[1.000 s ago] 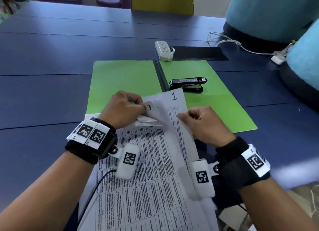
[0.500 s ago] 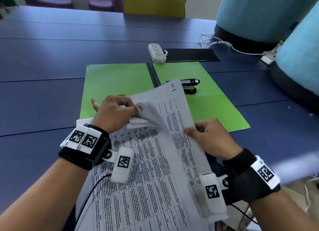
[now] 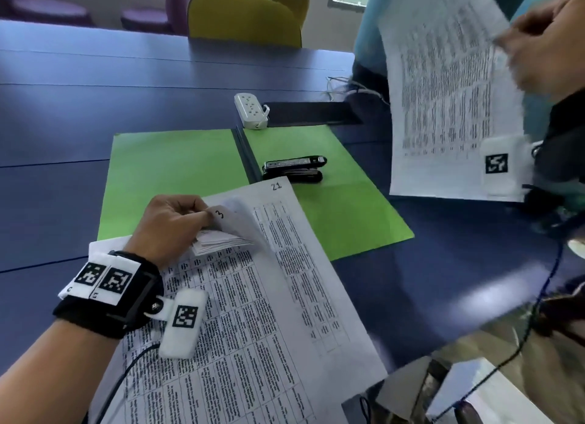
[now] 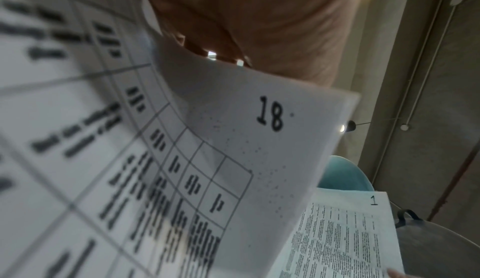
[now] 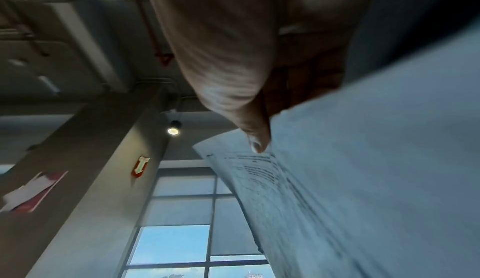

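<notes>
Closest to you, the stack of printed sheets point(image 3: 240, 328) lies flat on the table point(image 3: 95, 100), running from the near edge up under your left wrist. Your left hand point(image 3: 171, 224) sits on the stack's top left part, fingers curled, pinching a bundle of curled-back corners point(image 3: 228, 230). The outermost one has a handwritten 3 on it, and the page left bare beside it reads 21 at its top corner. From the left wrist view you can see one of those bent-up sheets is marked 18 point(image 4: 259, 128), with your fingers tucked behind its top edge. Just past the stack there's the open green folder point(image 3: 171, 176), and the stack's far end overlaps it. A black stapler point(image 3: 294, 168) lies on the folder's right half, near the 21 corner but not touching it. Your right hand point(image 3: 547, 43) is way up and off to the right, well apart from the stack, gripping the loose sheet point(image 3: 443, 91) by its right edge so it hangs in the air above the table. It's blurry there, but the right wrist view shows the thumb point(image 5: 254, 136) clamped on the paper, and the left wrist view catches a 1 on its corner point(image 4: 374, 200). Further back are a white power strip point(image 3: 250, 110) beside a black mat point(image 3: 310, 114), then a yellow chair point(image 3: 243, 18) behind the table.
</notes>
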`<state>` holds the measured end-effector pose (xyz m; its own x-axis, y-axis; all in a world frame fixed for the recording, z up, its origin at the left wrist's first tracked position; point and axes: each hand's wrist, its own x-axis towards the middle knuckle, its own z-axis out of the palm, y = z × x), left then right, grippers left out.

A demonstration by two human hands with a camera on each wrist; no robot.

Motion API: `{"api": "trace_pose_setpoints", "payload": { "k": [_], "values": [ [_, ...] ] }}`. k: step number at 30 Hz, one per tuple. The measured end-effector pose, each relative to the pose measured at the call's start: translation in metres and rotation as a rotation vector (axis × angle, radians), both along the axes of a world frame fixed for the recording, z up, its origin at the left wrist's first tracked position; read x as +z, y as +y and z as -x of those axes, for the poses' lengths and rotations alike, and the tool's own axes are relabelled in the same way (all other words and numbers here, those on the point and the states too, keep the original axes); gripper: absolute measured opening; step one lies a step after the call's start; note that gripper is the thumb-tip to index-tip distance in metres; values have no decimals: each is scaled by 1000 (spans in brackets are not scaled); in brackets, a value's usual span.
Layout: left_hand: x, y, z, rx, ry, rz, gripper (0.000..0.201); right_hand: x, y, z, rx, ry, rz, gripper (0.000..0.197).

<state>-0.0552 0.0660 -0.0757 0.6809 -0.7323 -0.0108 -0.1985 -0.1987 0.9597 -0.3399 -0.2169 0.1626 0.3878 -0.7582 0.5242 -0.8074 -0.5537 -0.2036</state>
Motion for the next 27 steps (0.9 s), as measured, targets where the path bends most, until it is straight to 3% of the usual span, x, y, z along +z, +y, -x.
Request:
{"api": "trace_pose_setpoints", "payload": {
  "k": [4, 6, 11, 14, 16, 19, 23, 27],
  "values": [
    [-1, 0, 0, 0, 42, 25, 7, -13, 20, -30, 64, 235, 186, 28],
    [-4, 0, -2, -6, 24, 11, 20, -44, 31, -49, 73, 398, 207, 20],
    [-7, -1, 0, 19, 3, 12, 27, -140, 34, -71, 112, 811, 16, 21],
    [-6, -1, 1, 28, 12, 25, 29, -174, 25, -75, 120, 879, -153, 19],
    [-6, 0, 1, 24, 23, 22, 23, -184, 21, -74, 136, 892, -241, 27],
    [-3, 2, 3, 31, 48, 39, 7, -182, 25, -76, 167, 780, -315, 45],
    [-2, 2, 3, 33, 39, 41, 22, -177, 65, -86, 372, 177, -482, 31],
    [-2, 3, 3, 27, 56, 45, 23, -201, 97, -95, 432, 29, -804, 25]
  ]
}}
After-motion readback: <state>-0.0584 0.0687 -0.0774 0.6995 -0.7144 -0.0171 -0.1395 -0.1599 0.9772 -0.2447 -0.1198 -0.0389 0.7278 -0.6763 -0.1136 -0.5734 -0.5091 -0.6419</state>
